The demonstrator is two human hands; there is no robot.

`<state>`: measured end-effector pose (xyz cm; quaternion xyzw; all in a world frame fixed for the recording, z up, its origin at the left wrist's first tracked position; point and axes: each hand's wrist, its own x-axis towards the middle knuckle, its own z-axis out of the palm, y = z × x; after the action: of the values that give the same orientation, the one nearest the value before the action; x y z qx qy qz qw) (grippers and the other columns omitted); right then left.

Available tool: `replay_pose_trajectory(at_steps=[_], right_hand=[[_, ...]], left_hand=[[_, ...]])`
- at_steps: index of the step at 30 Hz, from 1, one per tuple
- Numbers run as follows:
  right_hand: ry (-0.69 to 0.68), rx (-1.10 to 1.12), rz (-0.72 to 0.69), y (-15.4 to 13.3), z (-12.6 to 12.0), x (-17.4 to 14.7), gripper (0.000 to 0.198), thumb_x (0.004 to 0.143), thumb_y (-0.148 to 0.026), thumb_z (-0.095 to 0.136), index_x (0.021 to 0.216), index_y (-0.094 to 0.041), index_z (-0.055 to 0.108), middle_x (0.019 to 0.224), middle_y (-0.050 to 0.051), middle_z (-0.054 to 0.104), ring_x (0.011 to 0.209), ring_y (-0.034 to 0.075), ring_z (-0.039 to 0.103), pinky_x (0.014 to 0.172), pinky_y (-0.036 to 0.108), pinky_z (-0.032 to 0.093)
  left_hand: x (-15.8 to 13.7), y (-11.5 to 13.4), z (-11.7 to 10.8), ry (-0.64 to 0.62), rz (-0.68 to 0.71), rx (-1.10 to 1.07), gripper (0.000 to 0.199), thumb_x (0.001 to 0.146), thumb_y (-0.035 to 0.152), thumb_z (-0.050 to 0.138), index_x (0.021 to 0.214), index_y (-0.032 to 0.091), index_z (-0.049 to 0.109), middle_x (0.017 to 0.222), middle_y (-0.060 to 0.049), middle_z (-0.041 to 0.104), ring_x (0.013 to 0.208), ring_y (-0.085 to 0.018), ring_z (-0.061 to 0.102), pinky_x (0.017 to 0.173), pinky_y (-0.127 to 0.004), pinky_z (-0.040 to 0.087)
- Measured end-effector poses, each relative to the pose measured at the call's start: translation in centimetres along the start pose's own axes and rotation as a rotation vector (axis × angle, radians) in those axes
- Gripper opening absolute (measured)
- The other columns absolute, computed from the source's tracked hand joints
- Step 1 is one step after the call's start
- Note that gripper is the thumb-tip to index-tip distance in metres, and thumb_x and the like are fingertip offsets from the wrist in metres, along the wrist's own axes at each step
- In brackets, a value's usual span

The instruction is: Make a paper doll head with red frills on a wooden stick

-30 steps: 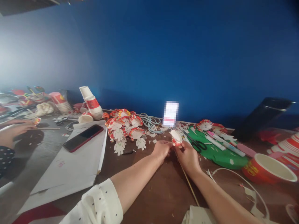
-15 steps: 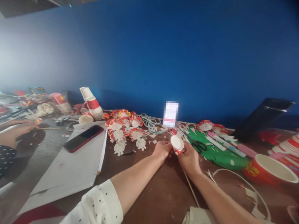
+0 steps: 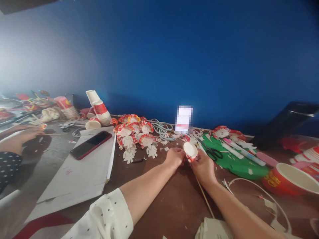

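Between my two hands, over the brown table, is a cut paper cup piece (image 3: 190, 150) with a round white base and red-and-white edges. My left hand (image 3: 176, 157) pinches it from the left, its fingertips partly hidden. From the right, my right hand (image 3: 203, 165) closes round its lower edge, the thumb close to the base. A thin wooden stick (image 3: 204, 196) runs from beneath my right hand toward me; whether it joins the cup piece I cannot tell. Black-handled scissors (image 3: 214, 154) lie just beyond my right hand. Left of my hands are several paper figures (image 3: 128, 142) with red fringes.
A phone (image 3: 91, 145) rests on a white board (image 3: 82, 176) at left. Paper cups (image 3: 101, 111) stand behind it. Markers (image 3: 245, 152) lie on green material (image 3: 239, 170), beside a red paper bowl (image 3: 279, 181). Another person's hand (image 3: 27, 134) works at far left.
The view has shifted slightly, so things sit a little further right in it. Both hands keep their hold on the cup piece, with hardly any movement.
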<state>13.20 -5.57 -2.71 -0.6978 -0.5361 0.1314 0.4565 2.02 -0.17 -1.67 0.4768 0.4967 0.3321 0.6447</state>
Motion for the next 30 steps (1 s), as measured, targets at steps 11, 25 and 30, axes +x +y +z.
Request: replay_pose_trajectory(at_steps=[11, 25, 30], right_hand=[[0.054, 0.017, -0.003, -0.4, 0.1, -0.1, 0.025, 0.069, -0.033, 0.053, 0.08, -0.017, 0.069, 0.066, 0.006, 0.07, 0.062, 0.021, 0.06, 0.056, 0.028, 0.042], [0.014, 0.245, 0.169, -1.4, -0.4, -0.1, 0.028, 0.072, -0.048, 0.06, 0.069, -0.02, 0.061, 0.053, 0.003, 0.063, 0.048, 0.02, 0.059, 0.045, 0.028, 0.042], [0.021, 0.285, 0.176, -1.0, -0.2, 0.0, 0.03, 0.074, -0.05, 0.062, 0.069, -0.02, 0.061, 0.056, 0.003, 0.064, 0.048, 0.019, 0.06, 0.045, 0.028, 0.045]], left_hand=[[-0.2, 0.4, 0.0, 0.007, -0.018, -0.006, 0.021, 0.081, 0.014, 0.06, 0.06, 0.013, 0.062, 0.045, 0.003, 0.049, 0.038, -0.007, 0.042, 0.043, -0.02, 0.033], [-0.4, 0.7, 0.2, -0.02, -0.146, -0.296, 0.017, 0.078, 0.018, 0.072, 0.069, 0.009, 0.061, 0.051, 0.003, 0.048, 0.039, -0.002, 0.034, 0.039, -0.017, 0.021], [-0.5, 0.8, 0.3, -0.036, -0.128, -0.295, 0.022, 0.079, 0.019, 0.071, 0.064, 0.011, 0.057, 0.048, 0.004, 0.045, 0.038, -0.002, 0.032, 0.039, -0.018, 0.019]])
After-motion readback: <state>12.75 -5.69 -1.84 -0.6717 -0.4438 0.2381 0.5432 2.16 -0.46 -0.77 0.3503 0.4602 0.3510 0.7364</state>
